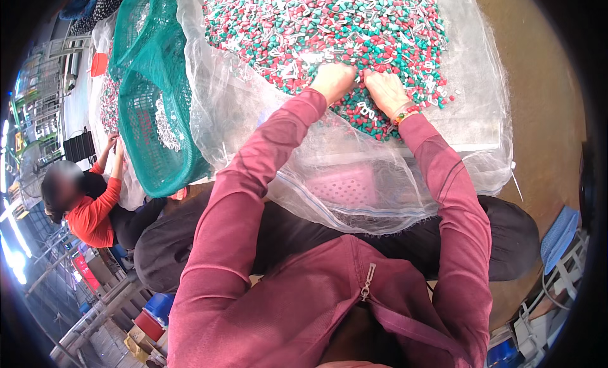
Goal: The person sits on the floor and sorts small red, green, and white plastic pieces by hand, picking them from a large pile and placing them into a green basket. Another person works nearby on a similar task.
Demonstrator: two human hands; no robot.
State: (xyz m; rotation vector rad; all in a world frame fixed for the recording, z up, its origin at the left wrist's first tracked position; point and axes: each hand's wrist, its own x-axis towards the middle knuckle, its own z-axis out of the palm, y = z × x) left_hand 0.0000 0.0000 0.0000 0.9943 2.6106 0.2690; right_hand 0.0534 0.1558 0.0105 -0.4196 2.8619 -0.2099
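Your left hand (334, 83) and right hand (384, 92) curl side by side over red, green and white bits (329, 32); I can't tell what's inside.

This looks like a factory workshop: a broad heap of small red, green and white pieces (329, 26) spreads under and beyond the left hand (334, 83) and the right hand (384, 92). Left of the hands lie green plastic mesh netting (149, 175), a co-worker in an orange long-sleeved top (95, 213) seated at a similar multicoloured heap (109, 102), and, farther off, bright white strip lights (14, 257).
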